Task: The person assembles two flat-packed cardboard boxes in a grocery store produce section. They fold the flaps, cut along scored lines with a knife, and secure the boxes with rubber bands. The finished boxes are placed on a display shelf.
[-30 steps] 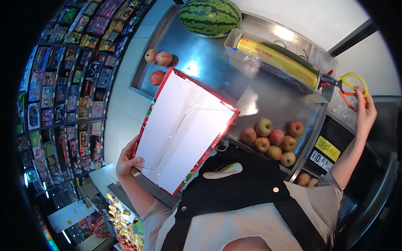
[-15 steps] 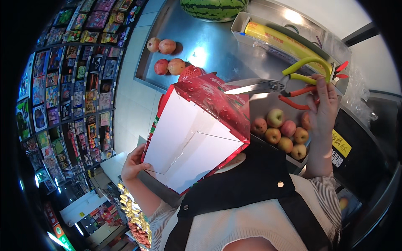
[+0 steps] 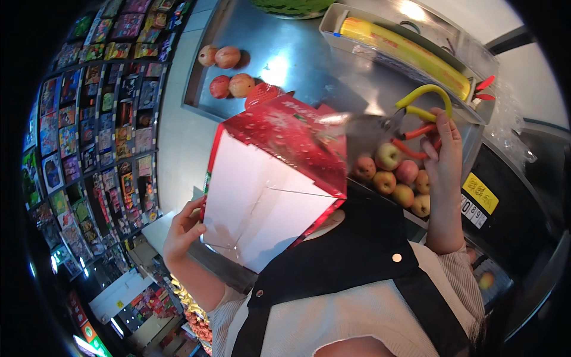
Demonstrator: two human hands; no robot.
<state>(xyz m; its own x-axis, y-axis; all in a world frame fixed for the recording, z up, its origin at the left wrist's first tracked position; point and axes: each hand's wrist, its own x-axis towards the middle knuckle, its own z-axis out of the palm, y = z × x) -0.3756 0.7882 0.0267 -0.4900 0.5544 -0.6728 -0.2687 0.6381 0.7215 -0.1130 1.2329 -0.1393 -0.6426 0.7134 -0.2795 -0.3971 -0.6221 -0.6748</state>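
Note:
A red box with a snowflake print and a white taped face point(image 3: 267, 199) is tilted in front of my body. My left hand point(image 3: 184, 232) grips its left edge, thumb on the white face. My right hand point(image 3: 445, 143) holds scissors point(image 3: 372, 130) with yellow and orange handles. Their blades are blurred by motion and point left at the box's printed side; whether the tip touches it I cannot tell. Several apples point(image 3: 405, 171) lie just below the scissors, partly hidden by the box and my apron.
On the metal counter point(image 3: 315, 71) sit several round reddish fruits point(image 3: 227, 57), one in a red foam net point(image 3: 262, 94). A watermelon point(image 3: 294, 6) is at the far edge. A tray holds a yellow film roll box point(image 3: 404, 56). Shelves of packaged goods point(image 3: 101, 119) stand left.
The scissors have moved slightly left and down, and their blades now blur. The box has shifted slightly left with my left hand. The whole view has shifted a little.

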